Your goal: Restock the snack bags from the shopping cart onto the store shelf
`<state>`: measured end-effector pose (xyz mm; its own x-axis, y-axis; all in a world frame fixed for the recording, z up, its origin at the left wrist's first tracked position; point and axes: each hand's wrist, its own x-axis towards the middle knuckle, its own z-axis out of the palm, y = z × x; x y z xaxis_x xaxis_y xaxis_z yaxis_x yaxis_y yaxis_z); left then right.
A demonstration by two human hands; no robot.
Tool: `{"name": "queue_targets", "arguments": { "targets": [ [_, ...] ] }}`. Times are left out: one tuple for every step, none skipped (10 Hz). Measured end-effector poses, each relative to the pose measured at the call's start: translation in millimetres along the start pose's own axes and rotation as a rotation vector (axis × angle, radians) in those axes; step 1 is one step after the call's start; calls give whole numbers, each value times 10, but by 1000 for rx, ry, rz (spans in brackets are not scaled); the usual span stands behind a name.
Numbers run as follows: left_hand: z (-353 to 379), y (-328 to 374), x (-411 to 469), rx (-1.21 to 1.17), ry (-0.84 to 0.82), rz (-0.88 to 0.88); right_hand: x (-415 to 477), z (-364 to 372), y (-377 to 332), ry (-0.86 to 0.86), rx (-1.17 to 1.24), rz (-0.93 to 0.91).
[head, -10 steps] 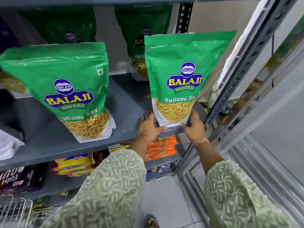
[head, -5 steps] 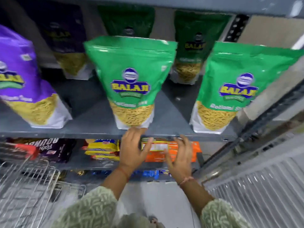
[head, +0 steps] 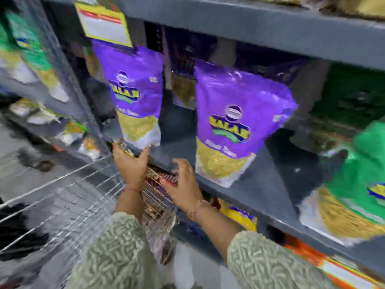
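empty hands at the shelf edge

the fingers of the left hand are spread wide, holding nothing, just below a purple snack bag on the grey shelf. the right hand is likewise spread and empty beside a second purple bag. a green bag stands further right. the wire shopping cart sits below left, heavily blurred.

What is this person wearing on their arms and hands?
Both arms wear loose pale green sleeves with a wavy whitish print, ending above the wrists. The left hand and right hand are bare, without gloves. Each wrist carries a thin thread-like band; blur hides finer detail.
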<state>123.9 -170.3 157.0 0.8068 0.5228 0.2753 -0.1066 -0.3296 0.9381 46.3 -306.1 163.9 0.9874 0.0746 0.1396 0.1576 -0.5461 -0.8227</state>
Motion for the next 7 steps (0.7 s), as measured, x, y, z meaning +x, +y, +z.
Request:
{"name": "queue_targets", "arguments": {
  "targets": [
    [-15,-275,488,71,-247,-39,615,262,-89,-19,56,111],
    [26,-423,675,142,-371,10,1076,367,-52,-13,159,280],
    [71,-511,728,79,-406,12,1260,448,-9,-25,113,334],
    [78,-566,718,19,-398,-19,1251,542,22,-49,88,324],
    [92,-582,719,-1,-406,-8,1234,570,-7,-68,30,337],
    [95,-585,747,10,-410,-10,1243,538,-43,-70,11,311],
    [35,-520,626,80,-360,-19,1039,480,-62,-26,54,285]
  ]
}}
